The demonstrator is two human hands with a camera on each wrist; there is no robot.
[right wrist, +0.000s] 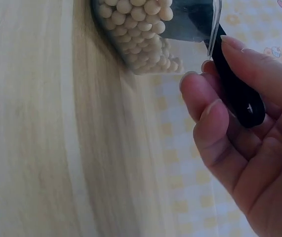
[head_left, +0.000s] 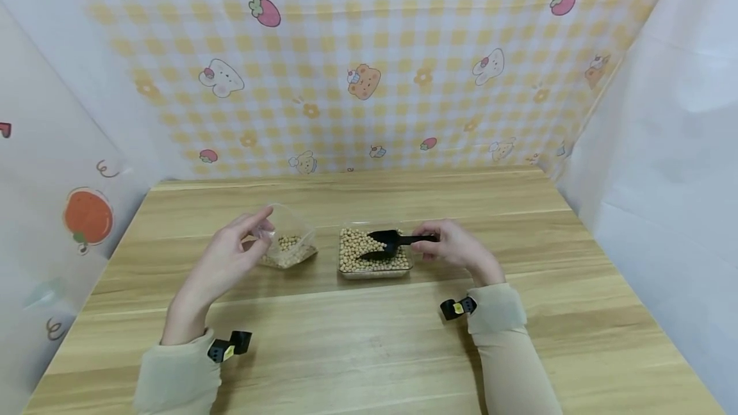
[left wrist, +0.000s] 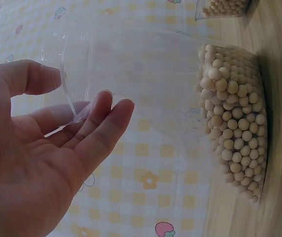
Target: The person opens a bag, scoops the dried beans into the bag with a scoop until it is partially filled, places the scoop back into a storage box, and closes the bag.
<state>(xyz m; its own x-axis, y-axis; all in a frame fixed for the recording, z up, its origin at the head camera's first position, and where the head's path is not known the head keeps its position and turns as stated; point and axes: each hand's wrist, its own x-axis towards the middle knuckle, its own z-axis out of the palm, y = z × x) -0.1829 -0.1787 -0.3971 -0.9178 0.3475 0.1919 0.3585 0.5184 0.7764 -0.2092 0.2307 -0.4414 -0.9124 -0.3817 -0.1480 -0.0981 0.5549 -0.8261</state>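
My left hand (head_left: 233,252) is at the mouth of a clear plastic bag (left wrist: 145,74), its fingertips at the film's edge and its thumb apart from them. The bag stands upright with soybeans (left wrist: 234,118) in its bottom. My right hand (head_left: 452,245) pinches the handle of a black scoop (head_left: 394,242) between thumb and fingers. The scoop's blade lies over the soybeans in a clear rectangular container (head_left: 375,275), its handle crossing the right rim. In the right wrist view, the container's wall (right wrist: 155,66) partly covers the blade.
Bag and container stand side by side on the wood-grain table (head_left: 357,338). Behind it hangs a yellow checked curtain (head_left: 323,69) with cartoon prints, and white sheets (head_left: 669,146) hang at both sides. Each wrist wears a small black camera (head_left: 458,307).
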